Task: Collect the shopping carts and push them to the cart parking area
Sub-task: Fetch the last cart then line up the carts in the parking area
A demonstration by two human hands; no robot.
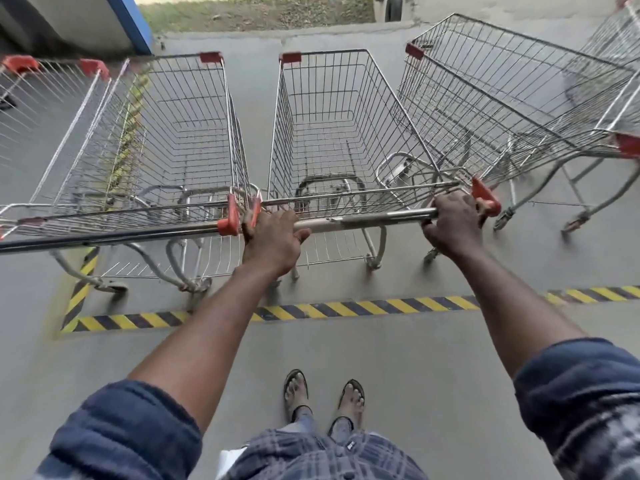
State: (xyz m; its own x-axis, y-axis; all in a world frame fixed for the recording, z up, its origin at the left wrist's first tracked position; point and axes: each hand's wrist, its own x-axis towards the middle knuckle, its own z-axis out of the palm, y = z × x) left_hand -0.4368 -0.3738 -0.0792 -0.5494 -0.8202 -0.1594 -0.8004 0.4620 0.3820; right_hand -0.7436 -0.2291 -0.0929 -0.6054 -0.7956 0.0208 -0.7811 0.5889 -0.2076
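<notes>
A plaid shirt (322,452) and two feet in sandals (323,398) stand on the concrete floor (415,375), on the near side of a yellow-and-black striped tape line (346,308). Both arms reach out over it. The left hand (273,239) grips the left end of the handle bar (363,219) of the middle shopping cart (329,133), its fingers (250,226) curled over the bar beside a red end cap and the thumb lying along the bar. The right hand (450,226) grips the right end, fingers wrapped round it. The cart's empty wire basket runs straight ahead of the fingers. Just left of them stands another cart (166,133), close alongside. A third cart (502,98) angles away to their right.
</notes>
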